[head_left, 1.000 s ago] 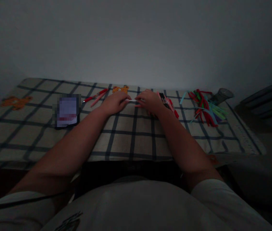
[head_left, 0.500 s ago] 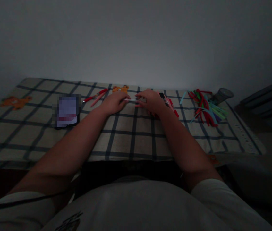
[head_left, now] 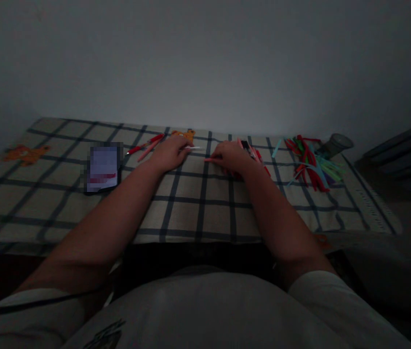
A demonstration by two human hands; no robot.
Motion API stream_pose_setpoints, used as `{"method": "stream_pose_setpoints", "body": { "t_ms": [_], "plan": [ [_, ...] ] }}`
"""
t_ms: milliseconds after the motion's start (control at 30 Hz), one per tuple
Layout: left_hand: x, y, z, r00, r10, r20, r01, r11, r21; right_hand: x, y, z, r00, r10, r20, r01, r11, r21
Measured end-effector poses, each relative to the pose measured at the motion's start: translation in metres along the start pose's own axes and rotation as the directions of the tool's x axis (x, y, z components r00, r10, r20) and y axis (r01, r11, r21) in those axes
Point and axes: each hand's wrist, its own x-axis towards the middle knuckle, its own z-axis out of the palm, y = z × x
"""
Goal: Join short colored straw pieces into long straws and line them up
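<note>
My left hand (head_left: 172, 152) is closed, thumb and fingertips pinching a thin white stick (head_left: 196, 147) that points to the right. Across a small gap, my right hand (head_left: 230, 156) is closed on a slim pink stick (head_left: 211, 159), its near end poking out leftward from the fingers. The rest of the pink stick is hidden by the hand. Left of my left hand lie a red pen (head_left: 143, 145) and a pink pen-like stick (head_left: 150, 149). Several red, pink and black pieces (head_left: 254, 154) sit just beyond my right wrist, partly covered by it.
A tablet or phone with a blurred screen (head_left: 102, 167) lies at the left. At the right are a pile of red, green and blue fuzzy strips (head_left: 310, 165) and a clear cup tipped over (head_left: 338, 143). A checked cloth (head_left: 183, 213) covers the table, which meets a wall.
The white stick, earlier spanning both hands' fingertips, is now only in my left hand. My right hand has drawn slightly away and lower, its fingers closing round the pink stick.
</note>
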Motion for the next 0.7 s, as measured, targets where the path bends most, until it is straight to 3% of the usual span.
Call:
{"method": "stream_pose_setpoints", "body": {
  "t_ms": [333,700],
  "plan": [
    [0.0,-0.003,-0.002,1.0,0.006,-0.012,-0.005,1.0,0.011,-0.003,0.002,-0.006,0.97,0.142,-0.2,-0.145,0.99,0.0],
    [-0.001,0.0,0.0,1.0,0.022,-0.021,-0.022,1.0,-0.011,-0.005,-0.004,-0.012,0.974,0.134,-0.185,-0.135,0.991,0.009]
  ]
}}
